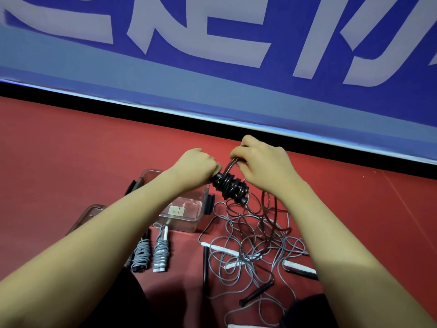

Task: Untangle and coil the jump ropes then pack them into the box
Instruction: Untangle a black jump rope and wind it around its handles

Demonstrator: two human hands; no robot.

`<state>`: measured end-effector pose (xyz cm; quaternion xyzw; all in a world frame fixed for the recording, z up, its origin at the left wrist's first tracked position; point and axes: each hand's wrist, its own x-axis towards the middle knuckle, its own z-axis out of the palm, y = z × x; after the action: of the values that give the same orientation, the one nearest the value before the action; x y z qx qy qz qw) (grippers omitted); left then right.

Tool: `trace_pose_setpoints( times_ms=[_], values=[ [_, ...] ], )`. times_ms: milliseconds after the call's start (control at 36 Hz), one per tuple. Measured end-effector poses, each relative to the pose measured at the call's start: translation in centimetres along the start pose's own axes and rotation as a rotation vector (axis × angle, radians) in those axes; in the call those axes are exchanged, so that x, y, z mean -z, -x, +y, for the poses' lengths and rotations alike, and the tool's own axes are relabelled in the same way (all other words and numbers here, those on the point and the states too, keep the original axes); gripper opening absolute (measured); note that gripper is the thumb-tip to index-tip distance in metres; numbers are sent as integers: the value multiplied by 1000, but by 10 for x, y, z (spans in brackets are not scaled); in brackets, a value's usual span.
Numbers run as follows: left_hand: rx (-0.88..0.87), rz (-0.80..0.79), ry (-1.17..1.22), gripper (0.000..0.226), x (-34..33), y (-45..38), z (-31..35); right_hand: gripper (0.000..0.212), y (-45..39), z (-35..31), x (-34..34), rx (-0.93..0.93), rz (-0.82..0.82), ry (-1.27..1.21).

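The left hand (197,164) has its grip closed around one end of a pair of black handles (230,187), which already carry many turns of dark rope. The right hand (262,166), just beside the left one, has a narrow grip that pinches a loop of this dark rope (230,165) above the handles. Below the right grip, the loose ropes (255,242) lie tangled on the red floor (71,150). Below the left grip stands the clear box (189,214), open. Nearer to the person, two coiled grey ropes (151,253) lie side by side.
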<state>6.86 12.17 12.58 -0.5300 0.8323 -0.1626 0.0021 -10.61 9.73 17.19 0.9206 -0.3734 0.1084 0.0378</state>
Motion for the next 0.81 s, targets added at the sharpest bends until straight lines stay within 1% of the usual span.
trace_pose_setpoints(
  times_ms=[56,111,167,250,278,389,500,556,611,694,750,806],
  values=[
    [-53,55,50,32,-1,2,-3,28,0,0,-3,2,14,54],
    [-80,59,102,37,-5,3,-4,28,-1,1,-7,-9,39,89],
    [-113,112,133,35,1,3,-2,26,-1,4,-11,-32,75,94],
    [-168,247,204,13,3,1,1,19,-2,10,-19,-25,132,48],
    [-176,281,234,11,3,1,1,17,-3,10,-21,-22,130,34],
    [-146,376,348,19,5,3,-1,14,-2,12,-23,-4,119,-12],
    [-32,520,468,16,20,1,-2,14,-9,7,-16,14,108,-87],
    [33,566,668,13,26,2,2,21,-12,1,-10,-6,107,-103],
    [96,591,879,12,28,1,5,20,-11,-3,-5,-83,113,-226],
    [290,558,1025,19,31,-1,11,25,-9,-5,-4,-132,165,-437],
    [410,502,1129,18,36,-4,14,21,-10,-4,-7,-128,200,-531],
    [482,438,1196,16,39,-7,16,21,-12,-3,-8,-174,174,-574]
  ],
)
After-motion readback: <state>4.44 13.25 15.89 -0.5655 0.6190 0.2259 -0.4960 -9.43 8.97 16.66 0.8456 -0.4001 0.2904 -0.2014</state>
